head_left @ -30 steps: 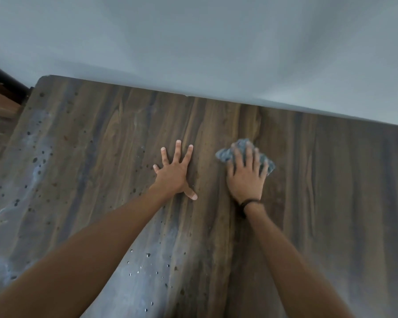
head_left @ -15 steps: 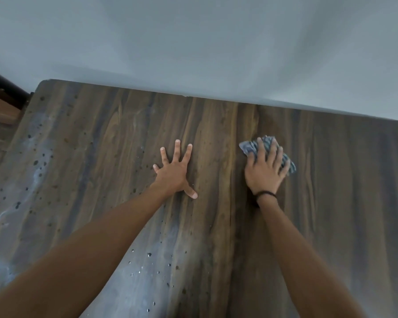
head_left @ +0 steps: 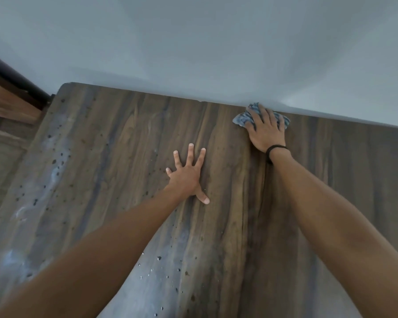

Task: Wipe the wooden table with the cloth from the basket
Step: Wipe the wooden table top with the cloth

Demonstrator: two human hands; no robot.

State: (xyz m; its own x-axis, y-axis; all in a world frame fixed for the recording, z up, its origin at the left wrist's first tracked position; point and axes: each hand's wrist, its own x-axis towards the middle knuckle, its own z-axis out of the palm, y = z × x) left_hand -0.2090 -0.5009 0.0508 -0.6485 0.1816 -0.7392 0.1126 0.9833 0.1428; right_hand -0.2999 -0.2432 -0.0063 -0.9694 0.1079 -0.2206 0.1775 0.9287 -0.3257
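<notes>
Droplets [head_left: 159,258] bead on the wooden table [head_left: 101,157] nr the front, unwiped. Left hand [head_left: 186,177] lies flat, fingers spread, holding nothing; it looks like a brace. Right hand [head_left: 265,131] presses the blue cloth [head_left: 241,118] w/ flat fingers at the far edge, against the wall [head_left: 193,42]. Best approach: even pressure, overlapping passes, pulling back toward the drops. The wall blocks further reach.

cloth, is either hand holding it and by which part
Not gripped: the right hand presses flat on the middle of the cloth. The left hand lies flat on the table, holding nothing.
</notes>
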